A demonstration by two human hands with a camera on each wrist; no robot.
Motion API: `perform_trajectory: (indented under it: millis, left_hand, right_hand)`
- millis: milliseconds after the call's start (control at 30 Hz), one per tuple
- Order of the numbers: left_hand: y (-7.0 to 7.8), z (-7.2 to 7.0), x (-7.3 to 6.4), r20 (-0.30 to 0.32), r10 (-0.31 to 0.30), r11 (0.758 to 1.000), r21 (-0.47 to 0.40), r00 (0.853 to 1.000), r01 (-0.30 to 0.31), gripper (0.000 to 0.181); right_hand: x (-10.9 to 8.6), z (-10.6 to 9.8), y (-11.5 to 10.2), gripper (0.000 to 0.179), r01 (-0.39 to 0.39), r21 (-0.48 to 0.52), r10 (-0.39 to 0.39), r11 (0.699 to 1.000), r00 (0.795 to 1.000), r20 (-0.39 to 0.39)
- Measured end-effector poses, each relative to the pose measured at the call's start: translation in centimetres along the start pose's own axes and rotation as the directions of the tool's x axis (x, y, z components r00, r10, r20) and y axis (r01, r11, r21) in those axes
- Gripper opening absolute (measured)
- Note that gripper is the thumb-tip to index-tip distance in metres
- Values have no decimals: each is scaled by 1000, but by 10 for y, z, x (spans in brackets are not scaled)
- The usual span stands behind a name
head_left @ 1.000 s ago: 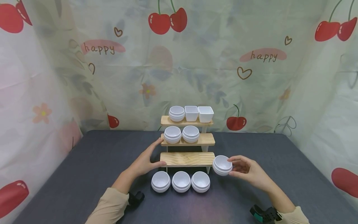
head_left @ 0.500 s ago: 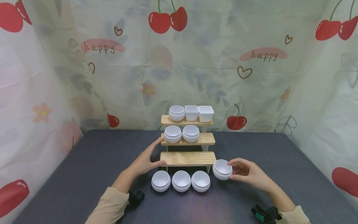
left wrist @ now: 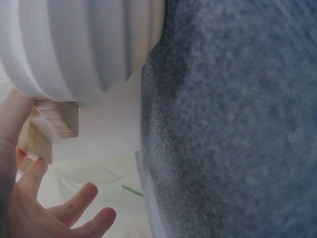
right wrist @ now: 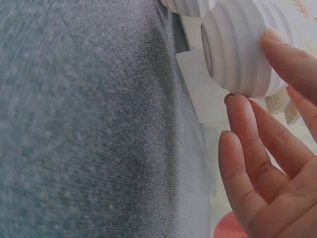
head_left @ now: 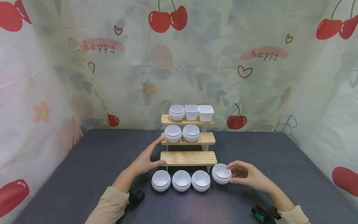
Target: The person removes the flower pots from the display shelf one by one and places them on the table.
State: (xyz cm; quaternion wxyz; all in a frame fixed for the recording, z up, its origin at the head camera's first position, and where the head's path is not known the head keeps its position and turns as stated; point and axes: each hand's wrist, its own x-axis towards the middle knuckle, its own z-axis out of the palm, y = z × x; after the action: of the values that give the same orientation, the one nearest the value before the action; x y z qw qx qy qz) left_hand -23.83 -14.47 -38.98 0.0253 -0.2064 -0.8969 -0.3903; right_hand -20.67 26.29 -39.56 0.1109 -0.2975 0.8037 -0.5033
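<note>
In the head view my right hand (head_left: pixel 250 176) pinches a round white bowl (head_left: pixel 221 175) by its side, just right of the wooden three-tier stand (head_left: pixel 188 158). Thumb and fingertips press its ribbed wall (right wrist: pixel 242 49) in the right wrist view, where a gap shows between its base and the cloth. My left hand (head_left: pixel 145 160) lies against the stand's left side, thumb at the bottom shelf and a fingertip at the middle one. Its other fingers (left wrist: pixel 79 203) extend loosely in the left wrist view. Three more round bowls (head_left: pixel 181 181) stand in a row before the stand.
Two round bowls (head_left: pixel 172 133) sit on the middle shelf. A round bowl (head_left: pixel 177 112) and two square bowls (head_left: pixel 206 113) fill the top shelf. The dark cloth-covered table (head_left: pixel 106 155) is enclosed by a printed curtain (head_left: pixel 195 62).
The right hand has lowered the bowl from beside the bottom shelf toward the table, close to the right end of the front row. My left hand has stayed at the stand.
</note>
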Motion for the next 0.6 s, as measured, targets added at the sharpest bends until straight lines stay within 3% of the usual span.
perform_trajectory:
  millis: [600]
  left_hand:
    - [1,0,0,6,-6,1000,1,1000,6,92]
  right_hand:
    - [0,2,1,39,-15,-14,16,1000,998,64]
